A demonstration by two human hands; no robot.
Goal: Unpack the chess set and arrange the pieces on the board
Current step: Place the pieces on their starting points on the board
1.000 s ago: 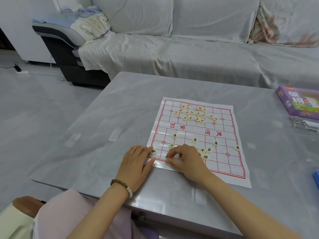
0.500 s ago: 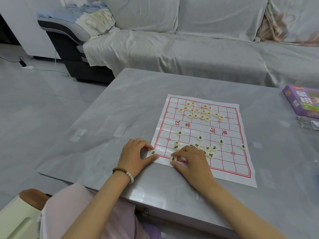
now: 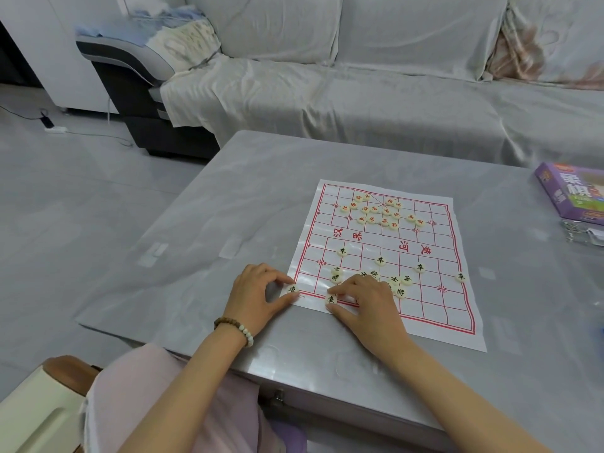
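A glossy grey table (image 3: 228, 197) sits in the middle of a softly, evenly lit living room. Behind the table runs a long sofa (image 3: 359, 103) draped in a creased, pale grey cover. A floral cushion (image 3: 539, 44) leans against the sofa's back, beyond the table's far right corner. Beyond the table's far left corner, the sofa's black and grey armrest (image 3: 130, 80) carries folded blue and cream cloths (image 3: 176, 34). Left of the table, a grey tiled floor (image 3: 65, 197) holds a white power strip (image 3: 55, 129) and its cable, near a white cabinet (image 3: 65, 60).
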